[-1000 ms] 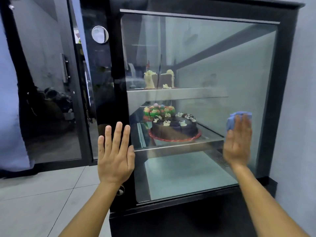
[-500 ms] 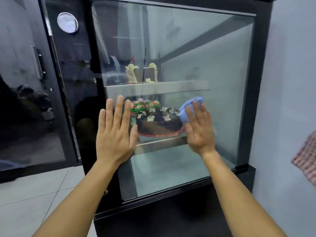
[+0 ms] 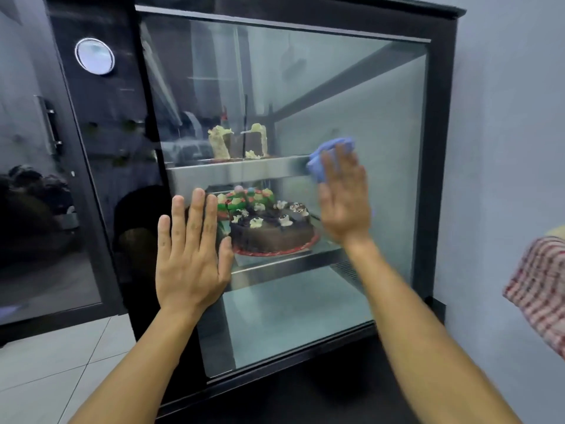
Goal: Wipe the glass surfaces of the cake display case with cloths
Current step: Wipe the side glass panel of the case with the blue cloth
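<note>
Head view: the only view, looking forward and down at a display case.
Case (image 3: 440,148): black frame, upright against a pale wall (image 3: 513,133) on its right side; large glass pane (image 3: 351,96) faces the camera.
Left hand (image 3: 191,255): flat on the pane's lower left part, at the left edge of the glass, palm to the case, fingers straight and slightly spread, holding nothing.
Right hand (image 3: 344,200): flat on the pane right of centre, fingers straight and close together, blurred.
Cloth (image 3: 328,157): blue, bunched, pressed to the glass under the right fingers; its upper part shows above and left of the fingertips, level with the front edge of the upper shelf.
Upper shelf (image 3: 244,171): metal; carries a brown cake piece (image 3: 237,145) with pale cream on its sides.
Lower shelf (image 3: 290,264): carries a round chocolate cake (image 3: 272,231) with white dabs on top, on a red board; behind it, towards the left, a cake with green and red topping (image 3: 244,198).
Case floor (image 3: 293,313): bare, pale, below the lower shelf.
Left side of case: dark panel with a round dial (image 3: 94,56) near its top.
Checked cloth (image 3: 541,289): red and white, at the right edge of the frame, apart from the case; what holds it is out of view.
Floor (image 3: 46,377): pale tiles at lower left.
</note>
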`<state>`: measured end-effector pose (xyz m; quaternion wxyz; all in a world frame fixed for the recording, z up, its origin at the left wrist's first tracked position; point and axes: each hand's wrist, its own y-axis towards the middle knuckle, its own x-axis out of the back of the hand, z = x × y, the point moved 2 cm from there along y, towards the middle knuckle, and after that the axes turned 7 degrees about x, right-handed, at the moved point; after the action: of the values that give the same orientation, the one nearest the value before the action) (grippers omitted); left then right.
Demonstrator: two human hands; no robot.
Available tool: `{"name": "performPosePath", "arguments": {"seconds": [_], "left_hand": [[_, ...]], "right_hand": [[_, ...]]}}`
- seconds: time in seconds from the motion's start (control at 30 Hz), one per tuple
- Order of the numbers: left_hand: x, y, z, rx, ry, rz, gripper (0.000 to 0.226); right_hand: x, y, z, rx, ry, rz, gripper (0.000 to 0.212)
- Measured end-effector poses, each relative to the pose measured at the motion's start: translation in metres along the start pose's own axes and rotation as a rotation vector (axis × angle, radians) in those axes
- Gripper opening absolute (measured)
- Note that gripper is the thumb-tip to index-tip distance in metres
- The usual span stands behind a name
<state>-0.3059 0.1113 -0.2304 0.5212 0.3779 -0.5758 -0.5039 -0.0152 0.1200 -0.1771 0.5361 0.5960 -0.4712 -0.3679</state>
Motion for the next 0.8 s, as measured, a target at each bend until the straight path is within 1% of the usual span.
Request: {"name": "performPosePath", "arguments": {"seconds": [0.07,0.13,0.2,0.23,0.27,0.3,0.33,0.37,0.43,0.47,0.5,0.53,0.57,0.63,0.67,0.7,0.8], "left_hand": [[-0.001,-0.002,0.000,-0.003,-0.001,0.002,0.068],[-0.001,-0.003,0.001,-0.003,-0.012,-0.002,0.068],[-0.002,-0.002,-0.001,-0.007,-0.011,-0.013,0.068],[-0.001,-0.002,-0.001,-0.002,-0.012,-0.013,0.068],[0.000,-0.001,-0.001,0.002,-0.015,-0.012,0.068],[0.000,-0.001,-0.001,0.001,-0.015,-0.010,0.068],[0.000,-0.001,-0.001,-0.005,-0.009,-0.010,0.068],[0.000,-0.002,-0.001,-0.010,-0.004,-0.009,0.068],[-0.001,-0.001,-0.001,-0.007,-0.009,-0.010,0.068],[-0.001,-0.001,-0.001,-0.005,-0.012,-0.011,0.068],[-0.001,-0.001,-0.001,-0.004,-0.015,-0.009,0.068],[-0.002,-0.002,-0.001,-0.005,-0.021,-0.007,0.068],[-0.002,-0.002,-0.001,-0.004,-0.026,-0.007,0.068],[-0.002,-0.002,-0.001,-0.001,-0.034,-0.011,0.068],[-0.002,-0.002,-0.002,0.000,-0.038,-0.013,0.068],[-0.002,-0.002,-0.001,0.001,-0.037,-0.014,0.068],[-0.002,-0.002,-0.001,0.002,-0.041,-0.004,0.068]], "right_hand": [[0.018,-0.009,-0.074,-0.384,0.006,-0.090,0.053],[0.031,-0.055,-0.109,-0.814,0.105,-0.159,0.060],[0.030,-0.110,-0.094,-1.208,0.157,-0.280,0.065],[0.024,-0.131,-0.071,-1.371,0.161,-0.312,0.064],[0.017,-0.140,-0.042,-1.487,0.152,-0.321,0.062],[0.009,-0.134,-0.016,-1.529,0.138,-0.305,0.061],[0.002,-0.114,0.005,-1.457,0.125,-0.273,0.062],[-0.005,-0.087,0.015,-1.256,0.130,-0.226,0.062],[-0.009,-0.022,0.007,-0.721,0.113,-0.090,0.058],[-0.004,0.006,-0.011,-0.539,0.088,-0.069,0.056],[0.004,0.025,-0.034,-0.461,0.065,-0.078,0.054],[0.010,0.030,-0.062,-0.475,0.052,-0.098,0.053],[0.017,0.025,-0.090,-0.550,0.057,-0.115,0.053],[0.028,-0.018,-0.131,-0.782,0.120,-0.151,0.059],[0.030,-0.051,-0.139,-0.916,0.143,-0.172,0.063],[0.030,-0.088,-0.138,-1.055,0.157,-0.182,0.065],[0.029,-0.190,-0.101,-1.424,0.140,-0.228,0.058]]}}
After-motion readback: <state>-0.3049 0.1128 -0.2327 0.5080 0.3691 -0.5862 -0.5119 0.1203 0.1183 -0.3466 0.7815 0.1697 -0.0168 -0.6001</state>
